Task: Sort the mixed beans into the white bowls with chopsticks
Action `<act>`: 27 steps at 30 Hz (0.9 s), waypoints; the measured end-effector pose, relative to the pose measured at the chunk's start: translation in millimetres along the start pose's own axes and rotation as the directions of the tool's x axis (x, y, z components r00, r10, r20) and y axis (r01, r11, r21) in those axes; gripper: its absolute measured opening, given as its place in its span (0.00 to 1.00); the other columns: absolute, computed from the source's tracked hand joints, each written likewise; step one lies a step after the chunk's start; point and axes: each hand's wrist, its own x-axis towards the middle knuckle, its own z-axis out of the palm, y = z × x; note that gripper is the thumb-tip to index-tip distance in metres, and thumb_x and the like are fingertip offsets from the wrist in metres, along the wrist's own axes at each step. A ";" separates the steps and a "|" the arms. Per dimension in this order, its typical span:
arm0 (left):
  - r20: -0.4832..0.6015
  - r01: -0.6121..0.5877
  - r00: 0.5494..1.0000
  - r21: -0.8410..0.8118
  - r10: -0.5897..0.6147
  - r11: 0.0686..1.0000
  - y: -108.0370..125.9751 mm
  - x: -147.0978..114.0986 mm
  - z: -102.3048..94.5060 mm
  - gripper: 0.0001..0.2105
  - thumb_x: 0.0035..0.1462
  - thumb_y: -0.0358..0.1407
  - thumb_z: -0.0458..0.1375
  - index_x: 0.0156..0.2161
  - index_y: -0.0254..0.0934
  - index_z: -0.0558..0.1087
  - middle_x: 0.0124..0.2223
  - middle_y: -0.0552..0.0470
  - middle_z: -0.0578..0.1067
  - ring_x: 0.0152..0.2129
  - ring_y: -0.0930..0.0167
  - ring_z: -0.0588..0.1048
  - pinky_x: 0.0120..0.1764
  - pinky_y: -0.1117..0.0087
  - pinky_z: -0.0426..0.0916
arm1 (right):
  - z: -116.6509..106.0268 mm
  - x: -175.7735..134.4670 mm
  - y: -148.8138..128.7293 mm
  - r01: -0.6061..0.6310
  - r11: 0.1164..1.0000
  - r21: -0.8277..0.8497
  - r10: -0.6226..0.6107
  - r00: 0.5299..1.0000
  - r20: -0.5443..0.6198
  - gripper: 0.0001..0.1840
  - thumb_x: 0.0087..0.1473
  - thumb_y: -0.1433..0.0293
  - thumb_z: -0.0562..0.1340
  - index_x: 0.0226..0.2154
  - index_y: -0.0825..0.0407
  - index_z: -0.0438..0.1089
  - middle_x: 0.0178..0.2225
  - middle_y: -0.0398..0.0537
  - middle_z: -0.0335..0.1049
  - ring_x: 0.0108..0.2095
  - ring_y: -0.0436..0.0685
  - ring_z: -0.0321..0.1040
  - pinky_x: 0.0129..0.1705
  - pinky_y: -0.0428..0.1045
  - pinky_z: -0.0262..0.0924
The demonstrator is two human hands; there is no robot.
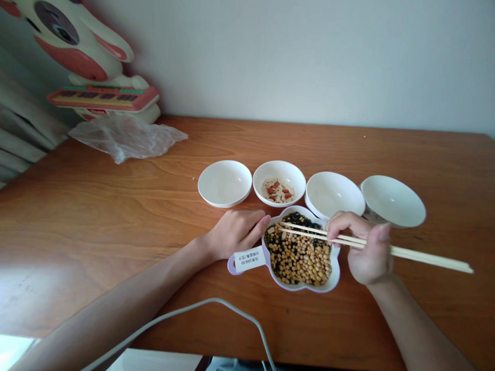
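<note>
A shallow white dish with a purple edge and handle (335, 274) lies on the table, filled with mixed yellow, black and green beans (302, 259). Some pale seeds sit near its upper left. My left hand (236, 232) rests at the dish's left rim, fingers curled together and thumb against the edge. My right hand (363, 246) is closed round a pair of wooden chopsticks (424, 258). Their tips reach over the beans, beside the pale seeds; whether they pinch one I cannot tell. Behind the dish, a white bowl (260, 198) contains pale seeds and red-brown peanuts (278, 191).
More white bowls stand in the same row: one at the left (225, 183), one right of centre (333, 193) and one far right (394, 202). A crumpled plastic bag (128, 138) and a cow-shaped toy keyboard (106, 98) are at the back left. A white cable (211, 301) crosses the foreground.
</note>
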 end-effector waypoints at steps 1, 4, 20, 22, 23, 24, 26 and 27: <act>-0.001 0.001 1.000 0.001 -0.001 1.000 0.2 0.0 0.0 0.19 0.76 0.40 0.41 0.32 0.37 0.63 0.28 0.54 0.71 0.23 0.74 0.65 0.31 0.69 0.59 | 0.3 -0.6 0.5 0.004 1.000 -0.015 -0.004 1.000 0.009 0.40 0.68 0.44 0.40 0.26 0.49 0.73 0.20 0.46 0.65 0.22 0.56 0.64 0.28 0.54 0.59; 0.002 -0.002 1.000 0.003 0.002 1.000 0.5 0.2 -0.2 0.19 0.76 0.40 0.42 0.32 0.37 0.63 0.29 0.54 0.71 0.23 0.74 0.65 0.31 0.69 0.59 | 1.8 -2.2 0.1 0.025 0.998 -0.065 -0.025 1.000 0.000 0.35 0.71 0.51 0.44 0.26 0.50 0.74 0.21 0.46 0.67 0.22 0.55 0.64 0.26 0.53 0.58; -0.002 -0.027 1.000 0.021 0.027 0.999 -1.2 -0.4 -0.8 0.19 0.76 0.40 0.41 0.32 0.37 0.62 0.28 0.55 0.69 0.23 0.74 0.63 0.31 0.68 0.56 | 3.7 13.3 -19.6 0.283 0.951 -0.126 -0.303 0.761 -0.573 0.39 0.68 0.46 0.46 0.16 0.48 0.69 0.11 0.45 0.59 0.15 0.54 0.61 0.19 0.51 0.54; -0.006 -0.029 1.000 0.023 0.029 0.999 -1.3 -0.3 -0.5 0.19 0.76 0.40 0.41 0.32 0.37 0.62 0.28 0.55 0.69 0.23 0.74 0.63 0.31 0.68 0.56 | 4.0 15.2 -18.2 0.295 0.946 -0.134 -0.312 0.722 -0.617 0.38 0.68 0.47 0.46 0.16 0.48 0.68 0.12 0.45 0.58 0.15 0.54 0.62 0.19 0.51 0.54; -0.006 -0.028 1.000 0.023 0.028 0.999 -1.3 -0.3 -0.4 0.19 0.76 0.40 0.42 0.32 0.37 0.62 0.28 0.55 0.69 0.23 0.74 0.63 0.31 0.68 0.56 | 4.3 15.1 -16.9 0.270 0.956 -0.112 -0.280 0.735 -0.617 0.37 0.68 0.46 0.47 0.17 0.49 0.69 0.13 0.45 0.60 0.16 0.54 0.62 0.19 0.50 0.54; -0.005 -0.025 1.000 0.021 0.025 0.999 -1.1 -0.2 -0.3 0.19 0.76 0.40 0.42 0.31 0.37 0.62 0.28 0.55 0.68 0.23 0.75 0.63 0.31 0.68 0.55 | 4.7 14.3 -15.2 0.220 0.972 -0.080 -0.224 0.777 -0.588 0.37 0.68 0.46 0.47 0.19 0.49 0.70 0.15 0.46 0.63 0.17 0.54 0.63 0.18 0.50 0.54; 0.000 -0.019 1.000 0.014 0.019 1.000 -0.6 0.0 -0.3 0.19 0.76 0.40 0.42 0.32 0.37 0.62 0.28 0.56 0.69 0.23 0.75 0.64 0.31 0.68 0.56 | 5.5 11.3 -10.9 0.073 0.997 -0.032 -0.079 0.880 -0.469 0.37 0.68 0.46 0.47 0.22 0.51 0.74 0.19 0.48 0.69 0.18 0.53 0.63 0.18 0.49 0.53; 0.004 -0.016 1.000 0.011 0.016 1.000 -0.3 0.1 -0.3 0.19 0.76 0.40 0.42 0.32 0.37 0.63 0.28 0.55 0.69 0.23 0.75 0.64 0.31 0.68 0.56 | 6.0 9.3 -8.6 0.005 1.000 -0.030 -0.016 0.915 -0.404 0.36 0.68 0.46 0.48 0.24 0.51 0.75 0.20 0.48 0.71 0.18 0.52 0.63 0.18 0.49 0.52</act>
